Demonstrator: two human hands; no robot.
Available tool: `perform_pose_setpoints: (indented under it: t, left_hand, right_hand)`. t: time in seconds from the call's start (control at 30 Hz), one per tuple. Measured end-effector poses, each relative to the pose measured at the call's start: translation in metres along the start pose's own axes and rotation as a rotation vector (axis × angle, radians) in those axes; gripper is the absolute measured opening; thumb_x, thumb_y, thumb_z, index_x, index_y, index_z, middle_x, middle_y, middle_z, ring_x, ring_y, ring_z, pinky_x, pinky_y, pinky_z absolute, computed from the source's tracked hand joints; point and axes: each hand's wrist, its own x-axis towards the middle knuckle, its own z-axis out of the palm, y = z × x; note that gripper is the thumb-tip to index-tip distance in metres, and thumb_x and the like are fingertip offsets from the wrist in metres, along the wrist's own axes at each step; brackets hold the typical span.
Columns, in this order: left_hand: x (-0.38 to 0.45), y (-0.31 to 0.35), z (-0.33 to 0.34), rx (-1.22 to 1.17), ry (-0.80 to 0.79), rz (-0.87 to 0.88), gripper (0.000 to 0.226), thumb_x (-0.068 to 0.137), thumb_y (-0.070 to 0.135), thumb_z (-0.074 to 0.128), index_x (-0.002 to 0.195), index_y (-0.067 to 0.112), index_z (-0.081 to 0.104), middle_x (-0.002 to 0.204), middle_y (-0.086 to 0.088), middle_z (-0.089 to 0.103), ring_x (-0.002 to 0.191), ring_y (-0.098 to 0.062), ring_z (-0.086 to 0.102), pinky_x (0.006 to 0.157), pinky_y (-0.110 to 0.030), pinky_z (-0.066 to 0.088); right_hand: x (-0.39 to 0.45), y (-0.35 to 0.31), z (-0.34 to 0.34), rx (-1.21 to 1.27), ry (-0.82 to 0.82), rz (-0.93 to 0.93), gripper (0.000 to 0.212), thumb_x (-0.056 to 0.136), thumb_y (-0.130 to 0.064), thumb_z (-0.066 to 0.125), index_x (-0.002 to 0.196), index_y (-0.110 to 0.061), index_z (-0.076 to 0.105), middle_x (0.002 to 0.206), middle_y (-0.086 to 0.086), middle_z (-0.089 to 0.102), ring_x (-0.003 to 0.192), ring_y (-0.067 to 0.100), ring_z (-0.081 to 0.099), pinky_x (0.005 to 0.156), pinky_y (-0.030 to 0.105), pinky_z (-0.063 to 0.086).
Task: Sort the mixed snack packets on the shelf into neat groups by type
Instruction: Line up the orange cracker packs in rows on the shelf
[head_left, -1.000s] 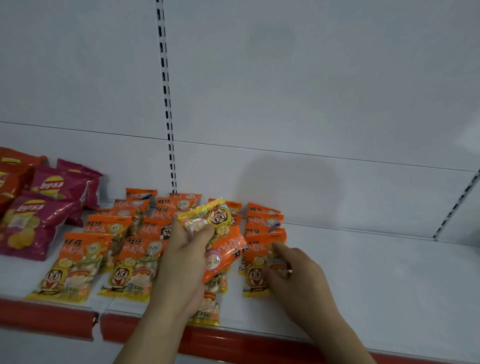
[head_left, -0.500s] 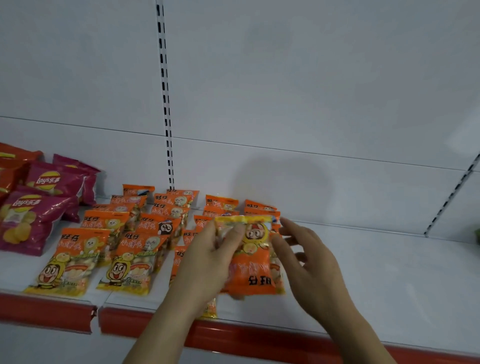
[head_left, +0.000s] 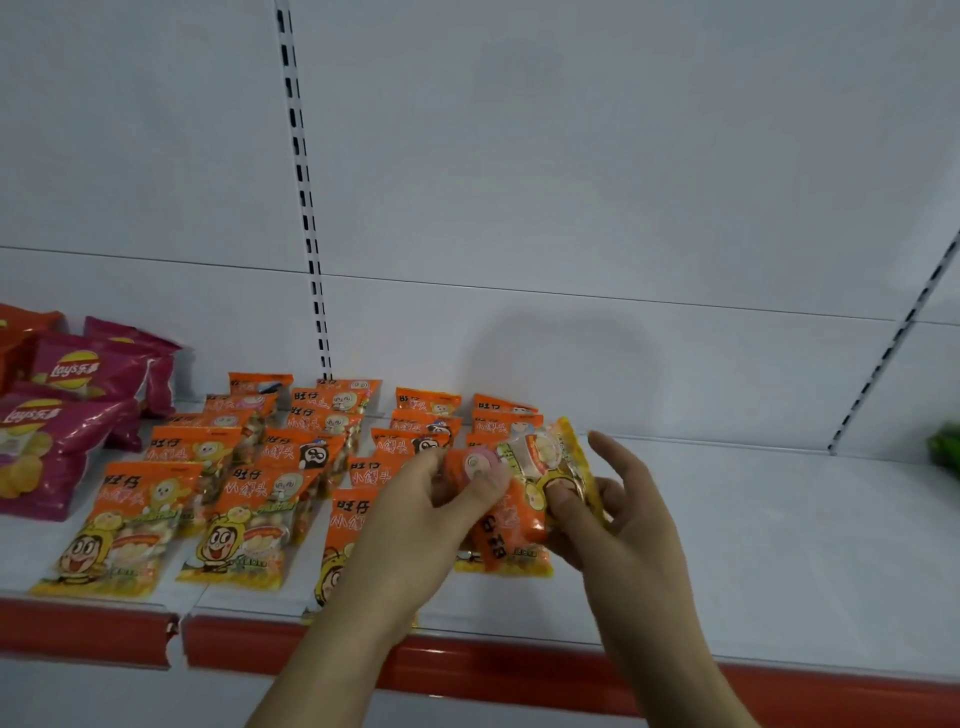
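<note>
Orange snack packet (head_left: 511, 499) held above shelf (head_left: 779, 545), upside down, over front of the rightmost orange column. Left hand (head_left: 415, 525) pinches its left side, thumb on top; right hand (head_left: 618, 519) pinches its right edge, fingers curled behind. Orange packet rows (head_left: 234, 499) mostly lined up in overlapping columns, looks largely done. Purple Lay's bags (head_left: 57, 431) grouped at far left. Held packet not yet placed; green item (head_left: 945, 452) at right edge possibly unsorted.
</note>
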Motion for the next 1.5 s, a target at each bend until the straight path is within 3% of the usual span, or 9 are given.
perform_pose_setpoints:
  t: [0.17,0.3,0.4,0.53,0.67,0.8,1.03,1.33,1.5]
  left_hand:
    - [0.003,0.011,-0.004,0.048,0.171,0.135,0.031,0.083,0.045,0.072,0.103,0.021,0.072,0.085,0.009,0.080,0.078,-0.007,0.077,0.066,-0.021,0.058]
    - [0.006,0.021,-0.013,0.343,0.053,0.258,0.011,0.092,0.035,0.071,0.093,0.024,0.075,0.081,0.015,0.077,0.074,-0.005,0.071,0.059,-0.012,0.047]
    - [0.008,0.026,-0.009,0.442,-0.036,0.287,0.008,0.096,0.033,0.067,0.091,0.036,0.073,0.084,0.020,0.076,0.080,0.008,0.070,0.065,-0.008,0.050]
    - [0.010,0.023,-0.005,0.502,0.079,0.322,0.008,0.095,0.037,0.069,0.103,0.037,0.071,0.092,0.023,0.071,0.073,0.016,0.064,0.060,-0.004,0.045]
    - [0.013,0.012,-0.017,0.590,0.261,0.401,0.010,0.097,0.029,0.068,0.106,0.029,0.070,0.088,0.026,0.067,0.088,0.014,0.062,0.072,-0.001,0.044]
    - [0.013,0.003,-0.026,0.817,0.161,0.394,0.007,0.098,0.035,0.064,0.102,0.039,0.061,0.090,0.026,0.064,0.084,0.012,0.058,0.068,-0.004,0.042]
    - [0.011,-0.035,-0.038,1.088,0.061,0.527,0.032,0.090,0.052,0.062,0.108,0.029,0.074,0.111,0.015,0.069,0.113,-0.012,0.059,0.101,-0.034,0.045]
    - [0.010,-0.046,-0.027,1.149,-0.024,0.617,0.043,0.092,0.056,0.046,0.112,0.028,0.073,0.121,0.011,0.067,0.128,-0.019,0.056,0.114,-0.050,0.043]
    - [0.018,-0.043,-0.022,1.108,-0.032,0.630,0.027,0.093,0.044,0.066,0.112,0.025,0.074,0.117,0.010,0.068,0.125,-0.017,0.057,0.113,-0.050,0.045]
  right_hand:
    - [-0.009,-0.002,-0.004,-0.159,-0.135,-0.061,0.061,0.089,-0.016,0.072,0.137,-0.042,0.045,0.093,0.000,0.072,0.091,0.012,0.073,0.077,0.027,0.059]
    - [0.003,-0.013,-0.015,-0.356,-0.252,-0.214,0.065,0.084,-0.038,0.072,0.141,-0.050,0.042,0.111,-0.020,0.066,0.107,-0.002,0.064,0.084,0.022,0.057]
    - [0.003,-0.011,-0.009,-0.453,-0.389,-0.257,0.059,0.093,-0.023,0.068,0.136,-0.057,0.046,0.098,-0.013,0.071,0.089,0.009,0.069,0.079,0.027,0.058]
    - [0.005,0.002,-0.012,-0.445,-0.244,-0.338,0.056,0.093,-0.007,0.066,0.122,-0.054,0.061,0.091,-0.011,0.071,0.082,0.012,0.069,0.072,0.024,0.056]
    - [0.018,0.013,-0.023,-0.500,-0.034,-0.255,0.040,0.095,-0.020,0.066,0.107,-0.057,0.059,0.101,-0.012,0.070,0.085,0.004,0.068,0.068,0.017,0.054]
    - [0.012,0.030,-0.011,-0.644,-0.097,-0.219,0.045,0.090,-0.029,0.072,0.131,-0.041,0.058,0.105,-0.019,0.062,0.088,-0.002,0.060,0.077,0.018,0.051]
    - [0.007,0.043,-0.003,-1.093,-0.287,-0.310,0.059,0.093,-0.055,0.057,0.148,-0.038,0.042,0.118,-0.020,0.042,0.115,0.005,0.038,0.097,0.017,0.036]
    - [-0.003,0.054,-0.008,-1.164,-0.204,-0.403,0.052,0.084,-0.046,0.074,0.131,-0.028,0.061,0.117,-0.004,0.052,0.106,0.019,0.053,0.076,0.031,0.055]
    - [-0.003,0.050,-0.009,-1.235,-0.248,-0.352,0.055,0.099,-0.052,0.043,0.152,-0.040,0.030,0.158,-0.007,0.017,0.145,0.015,0.022,0.112,0.034,0.039]
